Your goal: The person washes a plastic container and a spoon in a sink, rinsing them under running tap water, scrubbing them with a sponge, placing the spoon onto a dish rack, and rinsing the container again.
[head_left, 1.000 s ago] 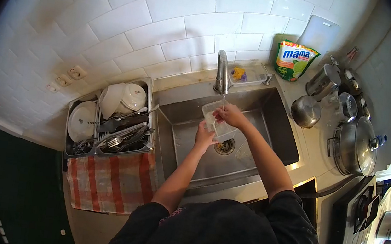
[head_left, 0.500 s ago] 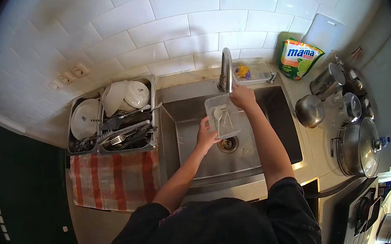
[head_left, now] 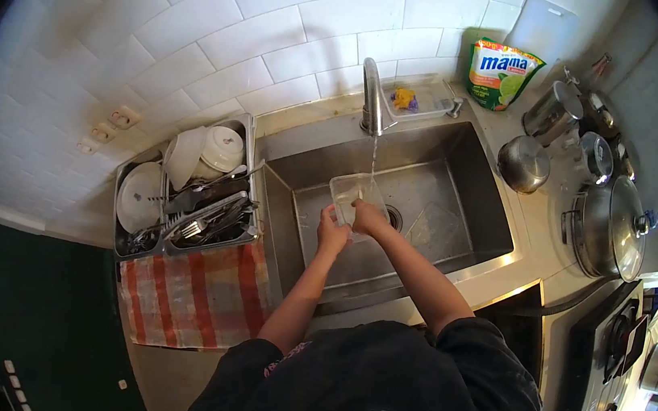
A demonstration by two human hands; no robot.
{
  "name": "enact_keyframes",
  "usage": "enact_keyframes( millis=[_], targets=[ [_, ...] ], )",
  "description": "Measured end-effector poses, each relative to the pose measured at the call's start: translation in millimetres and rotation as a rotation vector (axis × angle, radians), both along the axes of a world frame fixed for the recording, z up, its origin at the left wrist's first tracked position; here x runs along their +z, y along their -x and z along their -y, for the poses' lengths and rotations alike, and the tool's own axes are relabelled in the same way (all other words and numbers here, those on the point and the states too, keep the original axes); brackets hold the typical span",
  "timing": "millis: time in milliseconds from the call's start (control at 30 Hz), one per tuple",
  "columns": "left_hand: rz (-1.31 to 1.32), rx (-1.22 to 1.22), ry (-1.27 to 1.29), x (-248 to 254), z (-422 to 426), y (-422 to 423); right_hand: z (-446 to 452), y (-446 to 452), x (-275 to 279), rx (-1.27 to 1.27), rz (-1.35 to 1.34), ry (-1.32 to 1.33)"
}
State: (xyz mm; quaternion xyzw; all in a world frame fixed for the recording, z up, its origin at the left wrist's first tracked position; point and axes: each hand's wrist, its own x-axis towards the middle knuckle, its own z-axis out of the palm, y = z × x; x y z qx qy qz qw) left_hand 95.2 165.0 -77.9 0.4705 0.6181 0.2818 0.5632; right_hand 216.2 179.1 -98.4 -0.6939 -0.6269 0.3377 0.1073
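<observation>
My left hand [head_left: 332,232] grips the left side of a clear plastic container [head_left: 349,183] over the steel sink [head_left: 437,250]. Inside the container are the fingers of my right hand [head_left: 368,218]; they are curled, and what they hold, if anything, is too small to make out. Water [head_left: 374,155] runs from the faucet [head_left: 372,101] toward the container's far right corner. A clear, flat plastic piece [head_left: 434,224] lies on the sink floor, to the right of the drain [head_left: 394,217].
A dish rack [head_left: 252,136] with plates, bowls and cutlery stands at left, above a striped cloth [head_left: 193,295]. Behind the sink are a sponge tray [head_left: 429,113] and a green refill pouch [head_left: 502,77]. Pots [head_left: 609,225] and a stove [head_left: 598,374] are at right.
Water now streams from the faucet. My right hand has left the faucet and come down into the container, and my left hand has moved slightly lower and left with it.
</observation>
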Motion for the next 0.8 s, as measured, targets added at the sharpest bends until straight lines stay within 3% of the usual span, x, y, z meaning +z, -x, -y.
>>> enact_keyframes(
  millis=[67,167,267,367,667,767,800],
  targets=[
    [-0.024,-0.013,0.02,7,-2,1,-3,0,-23,0.093,-0.035,-0.03],
    [-0.062,-0.026,-0.015,7,-4,3,-21,6,-48,0.403,0.148,0.18],
    [-0.091,-0.038,-0.015,7,-6,5,-25,6,-59,0.27,0.11,0.212],
    [-0.063,-0.102,-0.057,-19,-12,13,-15,3,-19,0.329,-0.051,0.148],
    [-0.245,-0.323,-0.116,34,-19,-1,-16,1,-33,0.058,-0.013,-0.006],
    [-0.355,-0.418,-0.147,50,-30,-16,-19,-19,-25,0.309,-0.022,0.018],
    [-0.405,-0.459,-0.203,49,-34,-21,-19,-25,-27,0.257,-0.152,0.081]
  ],
)
